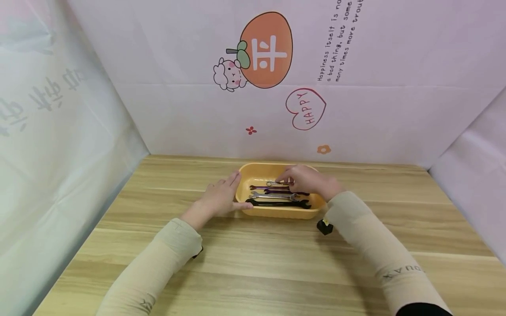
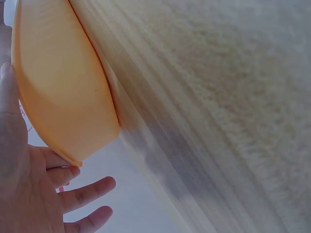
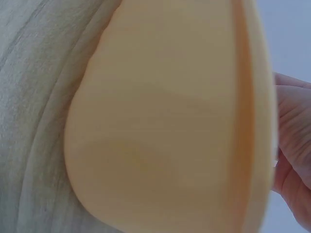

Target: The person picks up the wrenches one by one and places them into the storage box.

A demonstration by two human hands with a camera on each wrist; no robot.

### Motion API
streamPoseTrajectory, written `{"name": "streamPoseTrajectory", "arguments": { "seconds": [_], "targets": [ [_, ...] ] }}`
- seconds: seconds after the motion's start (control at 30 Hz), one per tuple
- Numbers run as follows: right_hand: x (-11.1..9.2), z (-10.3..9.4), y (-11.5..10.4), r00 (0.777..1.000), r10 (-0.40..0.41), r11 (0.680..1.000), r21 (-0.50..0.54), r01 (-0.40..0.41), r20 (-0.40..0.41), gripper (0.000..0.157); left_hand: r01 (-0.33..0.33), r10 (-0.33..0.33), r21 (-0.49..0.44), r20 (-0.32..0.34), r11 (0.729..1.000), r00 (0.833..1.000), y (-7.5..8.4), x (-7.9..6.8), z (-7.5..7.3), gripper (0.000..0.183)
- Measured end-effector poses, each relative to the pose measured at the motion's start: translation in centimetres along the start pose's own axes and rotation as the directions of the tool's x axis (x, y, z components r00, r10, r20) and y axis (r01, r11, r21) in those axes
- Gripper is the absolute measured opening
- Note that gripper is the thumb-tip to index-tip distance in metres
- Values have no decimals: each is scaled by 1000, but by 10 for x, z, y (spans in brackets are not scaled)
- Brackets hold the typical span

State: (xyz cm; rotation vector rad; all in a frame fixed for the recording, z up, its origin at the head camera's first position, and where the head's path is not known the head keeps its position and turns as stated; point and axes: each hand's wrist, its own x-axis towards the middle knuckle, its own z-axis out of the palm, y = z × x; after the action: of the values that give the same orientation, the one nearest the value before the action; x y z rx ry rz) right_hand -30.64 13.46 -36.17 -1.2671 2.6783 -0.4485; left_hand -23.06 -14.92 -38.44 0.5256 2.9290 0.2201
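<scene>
A yellow plastic basin (image 1: 284, 213) holds several wrenches lying side by side. Nearest its front wall is a black open-ended wrench (image 1: 278, 204), then a silver wrench (image 1: 272, 196), two purple wrenches (image 1: 262, 188) and a small silver wrench (image 1: 270, 183) at the back. My left hand (image 1: 219, 196) rests on the basin's left end, thumb over the front rim and fingers spread along the side. My right hand (image 1: 306, 179) reaches in from the right, its curled fingers pinching the small silver wrench, part of which they hide. In the right wrist view the basin wall covers most of this hand.
The basin stands on a wood-grain table (image 1: 253, 263), near its back edge. Behind rises a white printed backdrop (image 1: 189, 118), with further white sheets at left and right. A small black object (image 1: 325, 227) shows beneath the right sleeve.
</scene>
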Motion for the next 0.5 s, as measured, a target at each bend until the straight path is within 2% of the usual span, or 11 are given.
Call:
{"name": "streamPoseTrajectory", "arguments": {
  "seconds": [0.2, 0.5],
  "targets": [
    [3, 7, 5, 1000, 18, 999, -41, -19, -14, 43, 2, -2, 17, -5, 1000, 1000, -1, 2, 3, 113],
    [8, 13, 10, 998, 55, 998, -34, -56, -19, 44, 4, -4, 7, -4, 1000, 1000, -2, 2, 2, 113]
  ]
}}
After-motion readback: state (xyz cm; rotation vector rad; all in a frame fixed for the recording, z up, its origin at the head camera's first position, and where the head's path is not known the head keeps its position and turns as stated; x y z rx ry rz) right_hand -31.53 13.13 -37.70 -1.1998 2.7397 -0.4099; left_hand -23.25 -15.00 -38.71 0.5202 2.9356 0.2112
